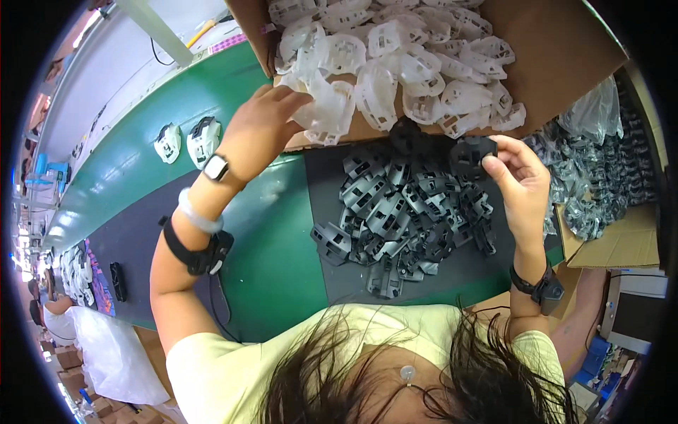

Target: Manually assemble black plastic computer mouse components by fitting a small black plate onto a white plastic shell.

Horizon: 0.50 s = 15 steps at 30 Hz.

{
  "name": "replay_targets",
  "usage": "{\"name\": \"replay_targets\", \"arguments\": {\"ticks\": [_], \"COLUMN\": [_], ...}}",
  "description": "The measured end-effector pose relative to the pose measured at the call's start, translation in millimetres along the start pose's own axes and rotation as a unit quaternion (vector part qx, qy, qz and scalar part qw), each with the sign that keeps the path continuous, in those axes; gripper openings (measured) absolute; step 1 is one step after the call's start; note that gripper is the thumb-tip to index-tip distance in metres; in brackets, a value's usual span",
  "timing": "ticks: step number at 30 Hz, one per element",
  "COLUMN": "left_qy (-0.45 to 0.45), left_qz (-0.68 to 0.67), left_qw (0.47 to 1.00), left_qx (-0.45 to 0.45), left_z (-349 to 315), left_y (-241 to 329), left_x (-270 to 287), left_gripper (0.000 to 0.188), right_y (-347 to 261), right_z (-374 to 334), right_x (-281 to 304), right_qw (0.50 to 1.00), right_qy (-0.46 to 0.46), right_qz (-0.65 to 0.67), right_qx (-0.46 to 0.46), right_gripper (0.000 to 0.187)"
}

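My left hand [267,127] reaches to the front left of an open cardboard box. Its fingers curl at the left edge of a translucent white plastic shell [330,109], apparently gripping it; the fingertips are partly hidden. Many similar slotted shells fill the box. On the right, my right hand [521,177] pinches a black plastic part [469,157] between thumb and fingers, above the right side of a heap. That heap of dark grey and black slotted plastic parts [388,212] lies in front of me, just below the box.
The cardboard box [558,78] stands at the far side of the green table [261,233]. Two white-and-black assembled parts [203,141] lie at left. Black parts in clear bags [593,184] fill a carton at right. More white parts [76,274] lie farther left, near another person.
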<state>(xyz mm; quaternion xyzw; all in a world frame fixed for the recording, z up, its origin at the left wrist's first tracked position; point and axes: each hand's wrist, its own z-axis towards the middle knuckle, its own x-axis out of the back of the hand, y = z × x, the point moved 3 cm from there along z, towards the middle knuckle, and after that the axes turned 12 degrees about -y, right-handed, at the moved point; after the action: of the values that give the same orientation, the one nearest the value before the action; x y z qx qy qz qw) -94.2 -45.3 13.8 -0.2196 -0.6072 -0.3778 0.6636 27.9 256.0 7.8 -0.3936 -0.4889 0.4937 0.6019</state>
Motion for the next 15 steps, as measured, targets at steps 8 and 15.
{"name": "replay_targets", "arguments": {"ticks": [8,15], "left_qy": [0.116,0.078], "left_qz": [-0.546,-0.667], "left_qw": [0.827,0.737], "left_qx": [-0.057,-0.077], "left_z": [-6,-8], "left_y": [67,72], "left_x": [8,-15], "left_gripper": [0.043,0.07], "right_y": [-43,-34], "right_z": [41,32], "right_x": [-72,-72], "right_qw": [0.969,0.902], "right_qy": [-0.151,-0.14], "right_qz": [0.183,0.409], "right_qx": [0.07,0.012], "right_gripper": [0.022,0.02]}}
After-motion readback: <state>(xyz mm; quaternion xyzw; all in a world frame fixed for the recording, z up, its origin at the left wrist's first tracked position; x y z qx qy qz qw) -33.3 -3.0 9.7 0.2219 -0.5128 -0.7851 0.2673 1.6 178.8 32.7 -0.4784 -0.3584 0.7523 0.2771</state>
